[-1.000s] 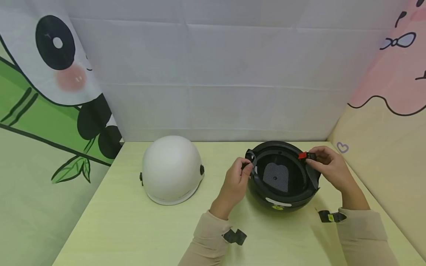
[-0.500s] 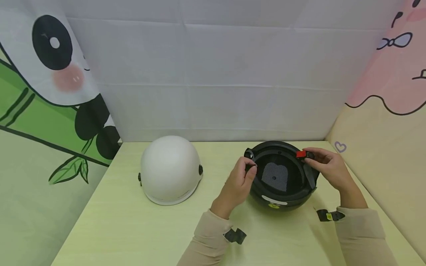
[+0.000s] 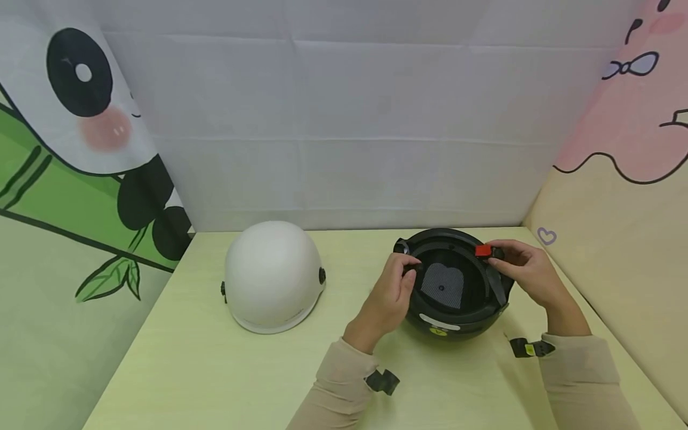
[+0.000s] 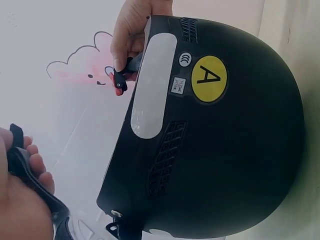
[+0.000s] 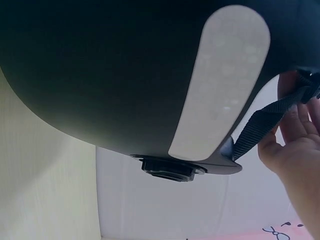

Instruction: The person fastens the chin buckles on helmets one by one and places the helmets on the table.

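Helmet (image 3: 445, 291), black and upturned, is resting on the table (image 3: 215, 382); left hand (image 3: 384, 298) is pinching its chin strap (image 4: 50, 202), right hand (image 3: 531, 275) pinching a red-and-black buckle (image 3: 485, 251)

Left grip (image 4: 25, 212) partly off-frame (left wrist view)

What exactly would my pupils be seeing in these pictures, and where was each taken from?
There is no machine: these are a person's bare left hand and right hand. The wide pictures come from a camera worn on the head, looking down; the two closer views come from a camera on each wrist. On the table sit a white helmet, dome up, and a black helmet, upside down with its inside showing. The right hand holds the red-and-black buckle on one strap; the left hand holds the opposite strap.
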A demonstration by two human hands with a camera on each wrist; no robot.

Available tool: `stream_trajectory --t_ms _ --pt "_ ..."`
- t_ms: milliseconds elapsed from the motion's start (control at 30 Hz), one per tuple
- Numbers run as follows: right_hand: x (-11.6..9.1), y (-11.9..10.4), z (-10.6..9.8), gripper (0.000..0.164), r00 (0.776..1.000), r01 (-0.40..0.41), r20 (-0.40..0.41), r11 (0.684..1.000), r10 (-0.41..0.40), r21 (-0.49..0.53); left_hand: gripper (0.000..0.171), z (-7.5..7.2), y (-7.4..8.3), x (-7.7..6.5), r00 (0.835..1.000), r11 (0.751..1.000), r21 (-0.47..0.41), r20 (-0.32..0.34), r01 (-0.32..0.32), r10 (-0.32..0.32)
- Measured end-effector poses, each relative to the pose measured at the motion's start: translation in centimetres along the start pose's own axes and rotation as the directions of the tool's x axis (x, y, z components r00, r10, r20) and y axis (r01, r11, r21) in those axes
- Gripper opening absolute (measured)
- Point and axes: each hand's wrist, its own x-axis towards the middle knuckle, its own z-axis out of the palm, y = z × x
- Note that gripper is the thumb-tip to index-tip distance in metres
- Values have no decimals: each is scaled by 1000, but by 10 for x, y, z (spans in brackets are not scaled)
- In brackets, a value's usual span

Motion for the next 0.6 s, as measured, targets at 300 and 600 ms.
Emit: stream_trajectory --t_ms 300,600 --pt "0 3 -1 29 999 -5 33 998 3 55 27 3 -5 9 1000 998 66 9 -20 20" --pt "-1 8 -1 29 999 -11 39 1000 11 12 35 10 -5 19 986 984 69 19 163 -164"
